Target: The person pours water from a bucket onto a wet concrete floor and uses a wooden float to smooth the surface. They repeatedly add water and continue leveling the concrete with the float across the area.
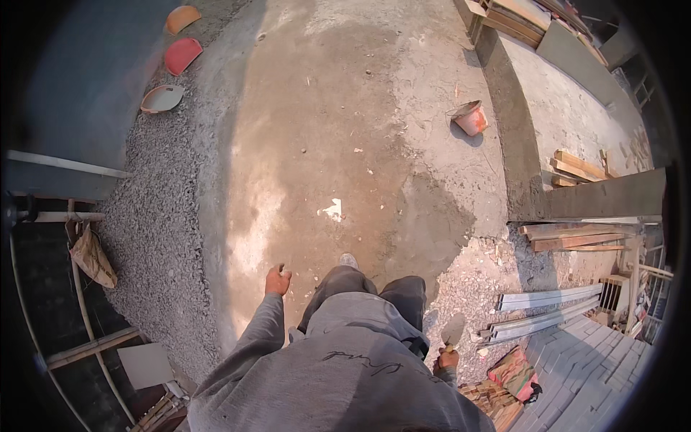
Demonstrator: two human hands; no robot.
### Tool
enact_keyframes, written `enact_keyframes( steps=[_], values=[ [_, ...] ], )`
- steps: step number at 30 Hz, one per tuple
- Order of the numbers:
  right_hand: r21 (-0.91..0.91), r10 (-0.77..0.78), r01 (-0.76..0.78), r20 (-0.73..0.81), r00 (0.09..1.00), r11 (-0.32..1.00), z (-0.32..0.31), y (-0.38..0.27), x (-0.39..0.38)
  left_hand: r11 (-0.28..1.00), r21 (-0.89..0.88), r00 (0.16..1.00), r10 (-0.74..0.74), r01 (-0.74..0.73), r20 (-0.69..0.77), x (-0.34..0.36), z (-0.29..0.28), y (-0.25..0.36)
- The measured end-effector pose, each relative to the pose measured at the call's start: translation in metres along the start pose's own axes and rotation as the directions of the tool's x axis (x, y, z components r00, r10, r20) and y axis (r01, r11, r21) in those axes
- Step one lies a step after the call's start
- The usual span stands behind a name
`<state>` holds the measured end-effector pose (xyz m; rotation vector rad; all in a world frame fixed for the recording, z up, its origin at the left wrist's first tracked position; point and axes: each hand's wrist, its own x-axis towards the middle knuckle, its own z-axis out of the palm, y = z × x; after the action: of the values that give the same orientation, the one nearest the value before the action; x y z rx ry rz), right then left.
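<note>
My right hand grips the handle of a trowel low beside my right hip, its grey blade pointing forward over the gravelly ground. To the left of my knees, my left hand hangs free with the thumb apart from loosely bent fingers; nothing shows in it. Beneath me runs a strip of smoothed concrete, and a darker, wet-looking patch lies ahead of my right knee. A torn white scrap rests on the strip in front of my shoe.
A pinkish bucket stands ahead on the right, near a low concrete wall. Gravel borders the left side, with several basins, one of them red. Metal channels, timber and stacked grey blocks lie at right.
</note>
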<state>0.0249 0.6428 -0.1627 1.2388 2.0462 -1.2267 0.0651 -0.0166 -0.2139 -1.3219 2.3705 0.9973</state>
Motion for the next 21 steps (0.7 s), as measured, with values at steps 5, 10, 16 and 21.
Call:
enact_keyframes(
  steps=[5,10,16,21],
  values=[
    [-0.577,-0.418,0.5,0.28,0.864,0.646,0.143,-0.147,-0.032,0.991,-0.059,0.971,-0.131,0.121,-0.201,0.064,-0.119,-0.001],
    [-0.606,-0.408,0.504,0.301,0.862,0.616,0.274,-0.293,0.034,0.953,-0.269,0.949,-0.206,0.139,-0.237,0.179,-0.156,0.034],
    [-0.751,-0.353,0.536,0.417,0.838,0.386,0.446,-0.497,0.098,0.902,-0.294,0.879,-0.396,0.318,-0.264,0.3,-0.179,-0.01],
    [-0.681,-0.516,0.693,0.516,0.684,0.238,0.566,-0.687,0.016,0.505,-0.615,0.683,-0.726,0.605,0.076,0.345,-0.228,0.019]
  ],
)
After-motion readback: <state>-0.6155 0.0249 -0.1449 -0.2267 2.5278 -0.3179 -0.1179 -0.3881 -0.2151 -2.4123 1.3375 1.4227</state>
